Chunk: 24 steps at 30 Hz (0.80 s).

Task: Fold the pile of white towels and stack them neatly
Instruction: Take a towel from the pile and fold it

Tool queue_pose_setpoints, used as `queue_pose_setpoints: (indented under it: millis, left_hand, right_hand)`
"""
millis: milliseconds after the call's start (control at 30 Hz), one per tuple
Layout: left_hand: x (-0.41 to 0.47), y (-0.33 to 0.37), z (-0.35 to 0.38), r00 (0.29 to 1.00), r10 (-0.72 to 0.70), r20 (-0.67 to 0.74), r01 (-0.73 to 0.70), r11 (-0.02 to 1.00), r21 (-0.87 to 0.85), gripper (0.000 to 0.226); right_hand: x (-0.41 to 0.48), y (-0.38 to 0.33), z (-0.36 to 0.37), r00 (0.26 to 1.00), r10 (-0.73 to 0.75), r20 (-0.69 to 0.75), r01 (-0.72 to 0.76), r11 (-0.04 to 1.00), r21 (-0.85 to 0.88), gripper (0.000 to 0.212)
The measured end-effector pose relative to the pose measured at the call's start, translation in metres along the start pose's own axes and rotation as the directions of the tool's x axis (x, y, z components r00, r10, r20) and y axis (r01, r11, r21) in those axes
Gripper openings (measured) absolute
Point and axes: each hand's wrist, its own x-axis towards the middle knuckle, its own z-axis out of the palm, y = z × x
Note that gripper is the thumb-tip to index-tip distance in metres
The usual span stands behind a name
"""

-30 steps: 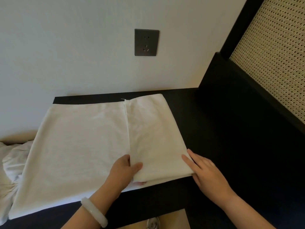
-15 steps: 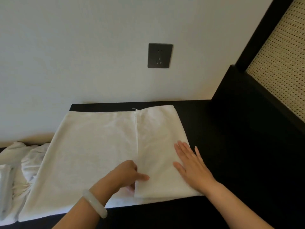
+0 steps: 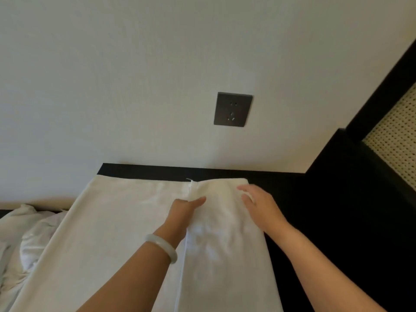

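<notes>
A white towel (image 3: 117,230) lies spread on the black table (image 3: 299,212), its right third folded over as a flap (image 3: 220,251). My left hand (image 3: 183,211), with a pale bangle on the wrist, pinches the flap's inner edge near the far end, thumb on top and fingers tucked under. My right hand (image 3: 258,203) lies flat and open on the flap's far right part, fingers spread toward the wall. A crumpled pile of white towels (image 3: 24,239) sits at the left.
The wall with a dark socket plate (image 3: 233,109) stands just behind the table. A black frame with a woven cane panel (image 3: 396,131) rises at the right.
Both hands have slid along the folded flap from its near end to its far end by the wall. The right hand went from the flap's corner to lying flat on it.
</notes>
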Motion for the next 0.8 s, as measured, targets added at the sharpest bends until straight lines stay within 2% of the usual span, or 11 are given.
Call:
queue_pose_setpoints:
  millis: [67,167,267,367,433,500,600,667,733,800]
  left_hand:
    - [0.009,0.010,0.003,0.999,-0.003,0.053,0.007,0.996,-0.083,0.040]
    - [0.018,0.016,0.005,0.985,0.091,0.147,-0.078,0.993,-0.091,0.023]
    - [0.027,0.015,0.000,0.962,0.231,0.148,-0.231,0.973,-0.019,0.028]
    - [0.034,0.016,-0.005,0.943,0.295,0.152,-0.295,0.955,-0.024,0.024]
    - [0.037,0.017,-0.006,0.951,0.296,0.089,-0.294,0.955,-0.032,0.020]
    - [0.040,0.016,-0.005,0.960,0.281,0.014,-0.281,0.960,-0.013,0.018]
    - [0.042,0.016,-0.005,0.957,0.285,-0.054,-0.284,0.958,0.030,0.015]
    - [0.042,0.015,-0.006,0.953,0.291,-0.082,-0.286,0.956,0.067,0.013]
    - [0.039,0.013,-0.007,0.950,0.304,-0.073,-0.298,0.951,0.083,0.012]
    - [0.036,0.014,-0.009,0.945,0.324,-0.043,-0.322,0.945,0.054,0.014]
  right_hand:
    - [0.041,-0.012,0.000,0.997,-0.051,0.060,0.046,0.996,0.080,0.036]
    - [0.089,-0.030,0.010,0.953,-0.116,0.281,0.057,0.976,0.210,0.038]
    - [0.119,-0.037,0.023,0.872,-0.118,0.475,0.036,0.983,0.179,0.038]
    - [0.137,-0.033,0.018,0.820,-0.026,0.572,-0.005,0.999,0.052,0.049]
    - [0.144,-0.026,0.009,0.824,0.051,0.564,0.002,0.996,-0.093,0.056]
    - [0.148,-0.013,0.001,0.858,0.083,0.507,0.021,0.981,-0.195,0.060]
    - [0.150,0.017,-0.007,0.879,0.108,0.464,0.020,0.965,-0.263,0.063]
    - [0.148,0.030,-0.010,0.870,0.125,0.477,0.007,0.964,-0.265,0.055]
    - [0.146,0.036,-0.013,0.860,0.086,0.503,-0.002,0.986,-0.165,0.057]
    - [0.145,0.039,-0.017,0.880,-0.023,0.474,-0.063,0.984,0.165,0.073]
